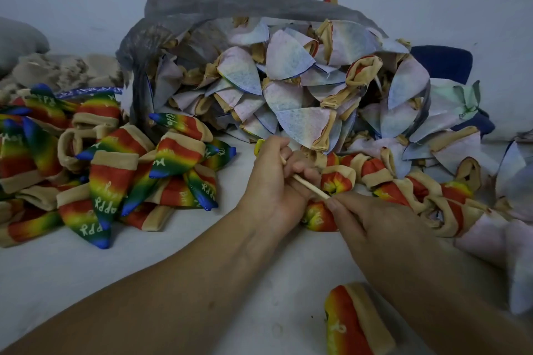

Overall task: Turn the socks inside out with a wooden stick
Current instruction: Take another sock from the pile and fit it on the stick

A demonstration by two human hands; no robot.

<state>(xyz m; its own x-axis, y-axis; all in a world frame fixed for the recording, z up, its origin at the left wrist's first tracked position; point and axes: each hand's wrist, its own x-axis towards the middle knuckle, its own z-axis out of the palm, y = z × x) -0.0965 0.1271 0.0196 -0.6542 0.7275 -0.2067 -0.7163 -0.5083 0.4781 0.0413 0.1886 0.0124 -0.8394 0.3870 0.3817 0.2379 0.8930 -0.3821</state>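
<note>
A thin wooden stick (310, 186) runs diagonally between my hands at the centre. My left hand (277, 179) grips its upper part with curled fingers. My right hand (372, 222) pinches its lower end against a bunched rainbow sock (336, 181). A chain of joined, bunched socks (409, 190) trails to the right. A heap of pale, inside-out socks (288, 86) spills from a grey mesh bag (178, 17) behind my hands. Bright rainbow socks (109, 179) printed with white letters lie piled at the left.
One rainbow sock (357, 323) lies on the white surface (144, 274) near my right forearm. A dark blue cloth (441, 62) sits behind the pale heap at the right. Beige fabric (63, 69) lies at the far left, against a pale wall.
</note>
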